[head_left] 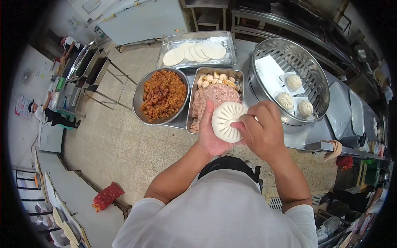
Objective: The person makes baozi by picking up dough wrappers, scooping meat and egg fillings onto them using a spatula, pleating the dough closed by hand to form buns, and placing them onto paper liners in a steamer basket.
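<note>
A round pleated bun (226,122) rests in my left hand (208,134), whose palm and fingers cup it from the left and below. My right hand (262,130) pinches the pleats near the bun's right side between thumb and fingers. Under the bun lies a rectangular pan (241,78) of pinkish minced meat (215,94), with pale yellowish pieces (217,78) at its far end. Left of it stands a round bowl (137,109) of reddish-brown filling (163,93). Flat dough rounds (213,50) overlap in a metal tray (231,45) behind.
On the right, a large round steamer (256,89) holds three pleated buns (294,82) on white paper squares. Flat metal lids or trays (339,109) lie beyond it. Two people (43,113) are far off at the left. A red net sack (108,196) sits at lower left.
</note>
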